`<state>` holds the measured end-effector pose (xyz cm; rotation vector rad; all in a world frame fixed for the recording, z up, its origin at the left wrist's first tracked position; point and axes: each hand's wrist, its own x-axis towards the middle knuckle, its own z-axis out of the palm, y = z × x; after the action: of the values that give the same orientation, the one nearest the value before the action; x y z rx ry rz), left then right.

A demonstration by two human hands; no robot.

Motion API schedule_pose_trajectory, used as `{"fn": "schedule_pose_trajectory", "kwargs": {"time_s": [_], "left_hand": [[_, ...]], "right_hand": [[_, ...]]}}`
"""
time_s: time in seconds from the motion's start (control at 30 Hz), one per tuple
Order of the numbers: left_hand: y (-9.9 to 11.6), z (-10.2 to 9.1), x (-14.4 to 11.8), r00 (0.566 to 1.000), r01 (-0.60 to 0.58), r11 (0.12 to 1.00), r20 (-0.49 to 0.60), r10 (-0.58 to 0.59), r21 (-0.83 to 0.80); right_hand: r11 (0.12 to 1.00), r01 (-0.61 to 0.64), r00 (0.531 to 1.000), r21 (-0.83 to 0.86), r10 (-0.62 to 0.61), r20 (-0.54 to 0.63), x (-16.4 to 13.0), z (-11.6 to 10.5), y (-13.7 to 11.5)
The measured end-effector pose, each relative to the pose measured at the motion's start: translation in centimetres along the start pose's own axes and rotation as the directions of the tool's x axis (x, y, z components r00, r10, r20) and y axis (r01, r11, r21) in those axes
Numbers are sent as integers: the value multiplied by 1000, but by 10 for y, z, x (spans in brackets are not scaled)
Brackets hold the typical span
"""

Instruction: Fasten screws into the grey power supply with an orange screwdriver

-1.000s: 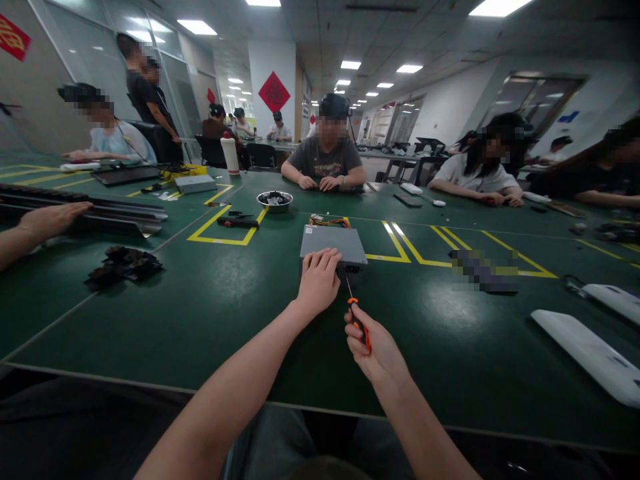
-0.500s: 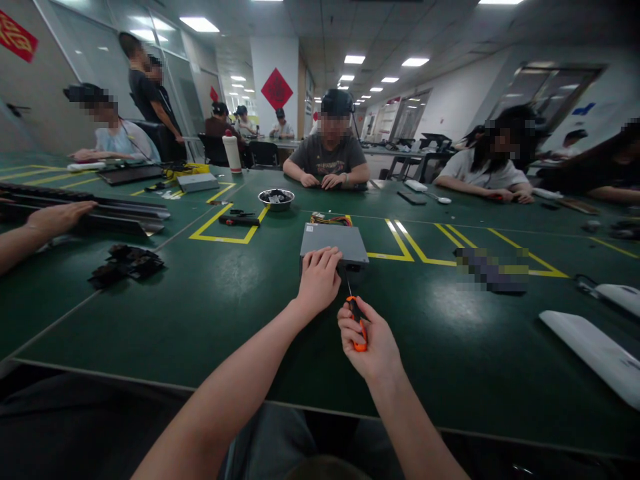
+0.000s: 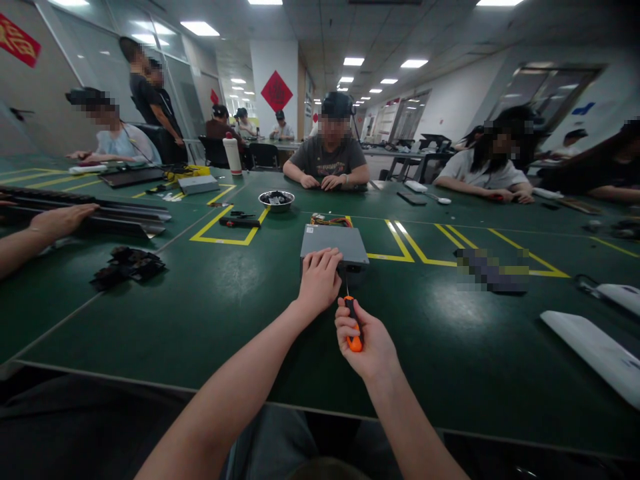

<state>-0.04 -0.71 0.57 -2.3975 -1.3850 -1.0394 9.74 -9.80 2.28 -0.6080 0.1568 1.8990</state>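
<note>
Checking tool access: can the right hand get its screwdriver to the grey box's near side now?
Probably yes: the right hand holds the screwdriver with its shaft pointing at the grey box, and the left hand lies left of the shaft. Whether the tip touches, I cannot tell.

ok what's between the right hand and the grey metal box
In the head view, the screwdriver shaft runs from the right hand towards the near side of the grey metal box; whether its tip touches is unclear.

The box [image 3: 353,241] looks matt metal, screwdriver handle [image 3: 355,343] plastic, tabletop [image 3: 450,347] glossy.
</note>
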Motion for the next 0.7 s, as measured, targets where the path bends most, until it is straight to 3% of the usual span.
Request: {"fn": "schedule_pose_trajectory", "kwargs": {"time_s": [0.13,0.3,0.7], "left_hand": [[0,0,0,1000,-1,1000,-13,1,3],[0,1,0,999,-1,1000,-39,1,-7],[-1,3,1,999,10,1000,-50,-11,-12]], "right_hand": [[999,38,999,-37,-38,3,0,0,-1],[995,91,993,-41,-94,-74,0,-1,-3],[990,58,996,-126,-66,-54,1,-3,-9]]}}
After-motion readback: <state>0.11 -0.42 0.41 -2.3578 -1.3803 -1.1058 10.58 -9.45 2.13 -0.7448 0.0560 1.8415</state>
